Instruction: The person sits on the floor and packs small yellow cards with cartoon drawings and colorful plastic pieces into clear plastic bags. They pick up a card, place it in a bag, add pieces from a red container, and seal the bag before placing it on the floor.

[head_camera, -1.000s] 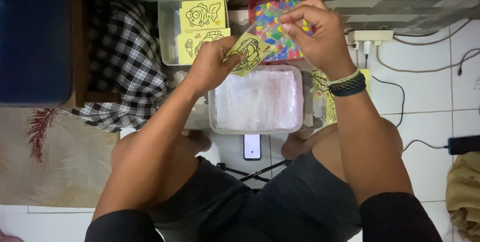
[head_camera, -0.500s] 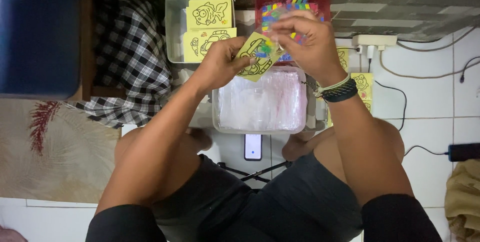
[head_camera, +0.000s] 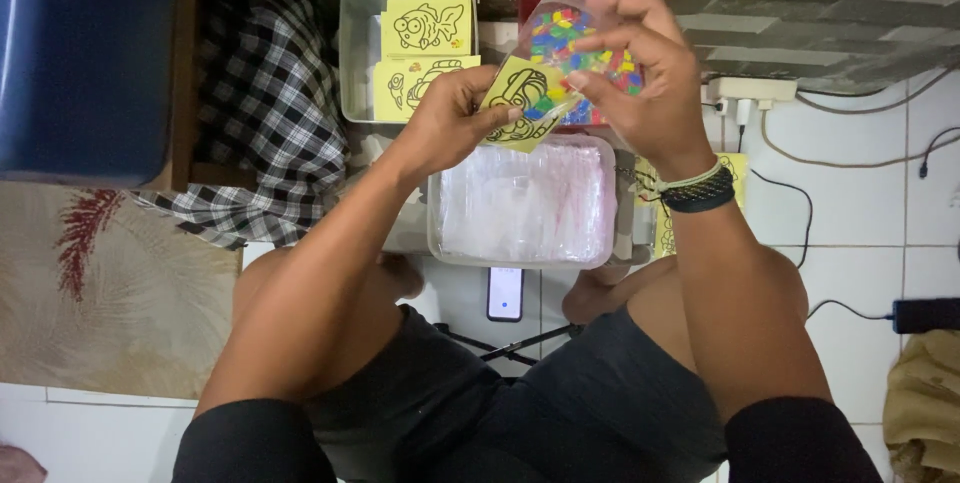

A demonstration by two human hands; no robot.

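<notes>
clear tub [head_camera: 520,243] below, card tray [head_camera: 355,63] left

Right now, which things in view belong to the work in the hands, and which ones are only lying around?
In the work:
- left hand and right hand, holding a yellow picture card at a clear sleeve
- box of yellow cards
- box of clear sleeves
- red box of coloured pieces

Lying about:
- phone
- checked cloth
- power strip
- rug
</notes>
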